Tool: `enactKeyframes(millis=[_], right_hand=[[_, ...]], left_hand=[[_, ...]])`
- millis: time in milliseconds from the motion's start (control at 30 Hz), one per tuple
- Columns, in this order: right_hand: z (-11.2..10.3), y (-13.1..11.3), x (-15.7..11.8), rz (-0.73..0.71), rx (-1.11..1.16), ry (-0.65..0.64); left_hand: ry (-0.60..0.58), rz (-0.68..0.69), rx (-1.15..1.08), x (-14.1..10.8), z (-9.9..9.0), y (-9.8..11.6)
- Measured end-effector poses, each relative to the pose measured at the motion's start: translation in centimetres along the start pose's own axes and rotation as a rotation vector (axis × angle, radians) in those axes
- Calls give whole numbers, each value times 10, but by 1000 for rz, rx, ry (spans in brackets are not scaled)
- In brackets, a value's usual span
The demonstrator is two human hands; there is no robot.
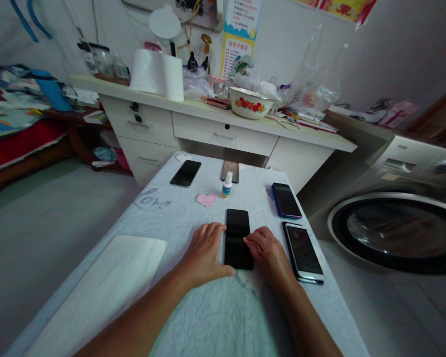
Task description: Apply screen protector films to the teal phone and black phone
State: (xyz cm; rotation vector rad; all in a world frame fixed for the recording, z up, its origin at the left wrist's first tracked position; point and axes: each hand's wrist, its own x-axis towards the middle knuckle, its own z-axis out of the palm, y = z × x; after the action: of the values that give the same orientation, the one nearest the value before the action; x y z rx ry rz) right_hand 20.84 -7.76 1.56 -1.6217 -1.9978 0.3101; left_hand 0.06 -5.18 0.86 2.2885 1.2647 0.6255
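A black smartphone (238, 250) lies screen up on the cloth-covered table, between my hands. My left hand (206, 253) braces it, fingertips at its left edge and thumb by the bottom corner. On the other side, my right hand (265, 248) has its fingers pinched together at the phone's right edge. Whatever is between those fingertips is too small to make out. Just beyond the phone stands a small white spray bottle (226, 186) with a blue and yellow label. A clear phone case (230, 171) lies behind the bottle.
Another dark phone (186, 173) lies at the far left of the table (193, 223). Along the right edge are a purple-edged phone (286, 201) and a white-framed phone (304, 250). A folded white cloth (107, 277) lies front left. A washing machine (390, 163) stands at right.
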Motion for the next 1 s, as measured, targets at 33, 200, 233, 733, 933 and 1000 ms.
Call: enactKeyframes(millis=[33, 200, 233, 733, 933, 1000], right_hand=[[-2, 0, -1, -4, 0, -19], [-10, -2, -6, -22, 19, -89], [-11, -3, -6, -32, 32, -95], [-1, 1, 10, 34, -7, 47], [-4, 2, 5, 21, 46, 1], [-5, 2, 1, 13, 77, -44]], left_hand=[[-5, -3, 3, 0, 0, 0], [-12, 1, 13, 0, 1, -1], [-10, 5, 12, 0, 2, -2], [-45, 11, -5, 0, -1, -3], [-56, 10, -8, 0, -2, -3], [-62, 9, -6, 0, -2, -3]])
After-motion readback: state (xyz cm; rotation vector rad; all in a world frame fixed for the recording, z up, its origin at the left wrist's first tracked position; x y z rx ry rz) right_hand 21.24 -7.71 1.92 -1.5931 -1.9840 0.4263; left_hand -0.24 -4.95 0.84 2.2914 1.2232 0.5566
